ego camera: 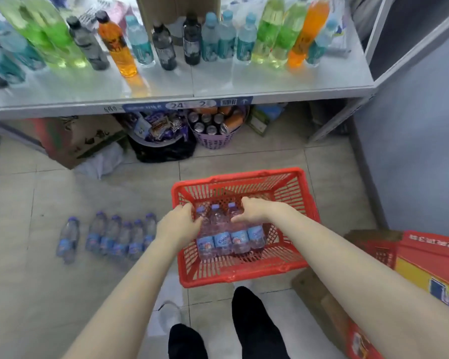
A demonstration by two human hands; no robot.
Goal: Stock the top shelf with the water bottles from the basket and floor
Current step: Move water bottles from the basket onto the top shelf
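Blue labels wrap the four water bottles (228,239) lying side by side in the basket (306,203), each carrying a white script word too blurred to read. On the front edge of the top shelf (270,79) a blue price strip (187,104) shows "24" and "2" beside a barcode and an arrow, with a handwritten scrawl at its left that I cannot make out. The left hand (179,224) curls its fingers and thumb round the shoulder of the leftmost bottle. The right hand (254,212) is curled over the upper end of the rightmost one, hiding its cap, so both hands grip the row from its two sides. The bottles are clear ribbed plastic with lilac caps. The basket is red plastic with slotted lattice walls and stands on the pale tiled floor (36,294) in front of the shelf. Six floor bottles (119,237) of the same kind lie to its left, five close together and one apart. The shelf is glossy white and carries upright green, orange, dark and teal-labelled drinks. Under it stands a lilac woven tub (213,142) of cans.
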